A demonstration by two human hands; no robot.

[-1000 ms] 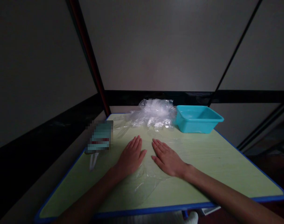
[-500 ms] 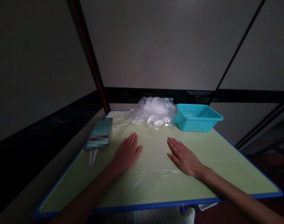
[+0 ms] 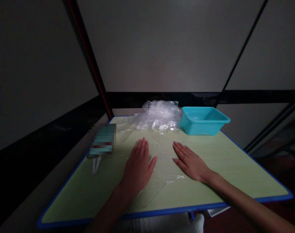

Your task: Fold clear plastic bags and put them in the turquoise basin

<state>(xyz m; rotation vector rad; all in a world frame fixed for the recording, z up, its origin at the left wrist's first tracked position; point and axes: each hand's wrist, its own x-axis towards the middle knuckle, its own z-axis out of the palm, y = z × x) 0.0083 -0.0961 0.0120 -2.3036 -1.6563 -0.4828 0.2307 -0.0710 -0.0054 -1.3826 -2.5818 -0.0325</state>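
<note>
A thin clear plastic sheet [image 3: 163, 163] lies spread on the pale green table [image 3: 234, 171] in front of me. My left hand [image 3: 139, 168] rests flat on its left part, fingers stretched out and together. My right hand [image 3: 189, 161] lies flat on the sheet's right part, fingers extended toward the far edge. Neither hand holds anything. A gap of bare sheet shows between the two hands.
A crumpled heap of clear plastic [image 3: 158, 116] sits at the table's far edge. Right of it stands a turquoise plastic tub [image 3: 203, 120]. A blurred teal packet [image 3: 102, 140] lies near the left edge, with a small white item [image 3: 96, 165] below it. Dark walls surround the blue-rimmed table.
My right hand slid to the right across the sheet, away from the left. My left hand then moved a little right and forward over the plastic.
</note>
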